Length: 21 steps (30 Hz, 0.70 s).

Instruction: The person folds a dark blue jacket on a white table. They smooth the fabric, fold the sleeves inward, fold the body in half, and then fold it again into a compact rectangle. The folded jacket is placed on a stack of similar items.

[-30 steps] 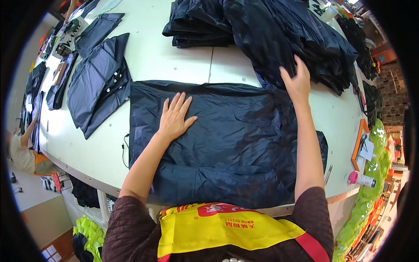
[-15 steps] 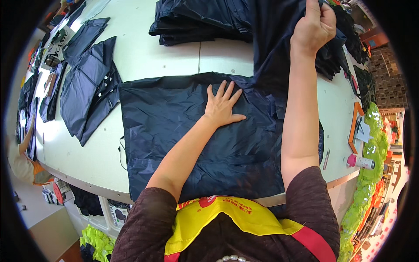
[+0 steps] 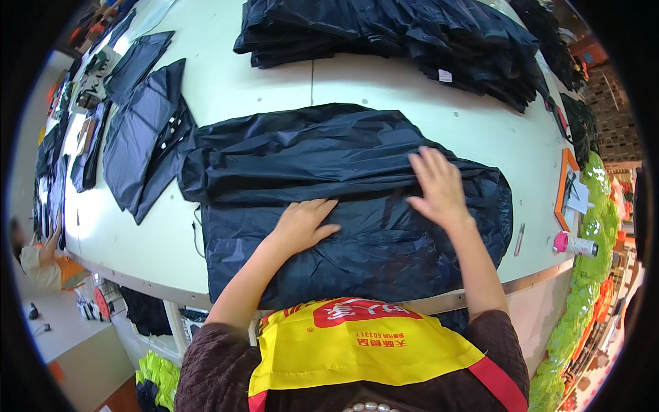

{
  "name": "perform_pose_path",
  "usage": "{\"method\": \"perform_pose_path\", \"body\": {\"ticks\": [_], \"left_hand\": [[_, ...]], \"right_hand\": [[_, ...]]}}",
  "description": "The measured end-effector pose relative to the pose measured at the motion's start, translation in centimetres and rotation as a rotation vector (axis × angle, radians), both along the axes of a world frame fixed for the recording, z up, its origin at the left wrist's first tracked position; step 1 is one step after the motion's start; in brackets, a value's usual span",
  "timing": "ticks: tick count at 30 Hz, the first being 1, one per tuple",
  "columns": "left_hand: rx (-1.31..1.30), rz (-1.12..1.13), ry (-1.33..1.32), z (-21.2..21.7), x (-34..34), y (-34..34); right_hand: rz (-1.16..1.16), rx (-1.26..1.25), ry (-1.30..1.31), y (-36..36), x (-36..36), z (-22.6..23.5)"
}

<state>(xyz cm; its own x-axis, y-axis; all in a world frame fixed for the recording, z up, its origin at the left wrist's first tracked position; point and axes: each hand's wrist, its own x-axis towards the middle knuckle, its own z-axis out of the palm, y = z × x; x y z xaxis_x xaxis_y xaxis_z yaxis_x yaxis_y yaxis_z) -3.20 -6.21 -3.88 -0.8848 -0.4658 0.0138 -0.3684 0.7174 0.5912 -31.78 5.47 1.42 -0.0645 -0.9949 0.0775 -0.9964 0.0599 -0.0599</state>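
A dark navy garment of thin, shiny cloth [image 3: 329,268] lies spread and wrinkled before me, its far part bunched in loose folds. My left hand [image 3: 302,225] rests on the cloth left of its middle, along the near edge of a fold, thumb apart and fingers out. Farther right and a little farther away, my right hand [image 3: 439,187] is open with fingers apart, touching or just over the cloth. Neither hand grips anything that I can see.
A thick pile of dark garments [image 3: 391,34] lies at the table's far side. More dark pieces [image 3: 144,151] are at the left. On the right are small snips [image 3: 519,239], an orange frame [image 3: 564,189] and a pink-lidded bottle [image 3: 575,244]. Someone works at the far left [image 3: 42,261].
My right hand has let go of the raised cloth and come down toward me. That cloth now lies over the garment's far part. My left hand has slid nearer and leftward.
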Motion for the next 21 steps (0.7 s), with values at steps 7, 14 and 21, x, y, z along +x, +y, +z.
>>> {"method": "perform_pose_path", "body": {"ticks": [7,14,21], "left_hand": [[-0.306,1.278,0.282,0.8,13.1,-5.1],[0.401,0.913,0.563,6.4,13.2,-13.4],[0.329,1.052,0.114,-0.3,12.7,-15.5]], "right_hand": [[-0.099,-0.253,0.045,2.9,-7.5,-4.7],[-0.125,-0.363,0.028,1.6,-11.7,-3.1],[0.088,-0.198,0.146,3.3,-11.2,-5.5]]}}
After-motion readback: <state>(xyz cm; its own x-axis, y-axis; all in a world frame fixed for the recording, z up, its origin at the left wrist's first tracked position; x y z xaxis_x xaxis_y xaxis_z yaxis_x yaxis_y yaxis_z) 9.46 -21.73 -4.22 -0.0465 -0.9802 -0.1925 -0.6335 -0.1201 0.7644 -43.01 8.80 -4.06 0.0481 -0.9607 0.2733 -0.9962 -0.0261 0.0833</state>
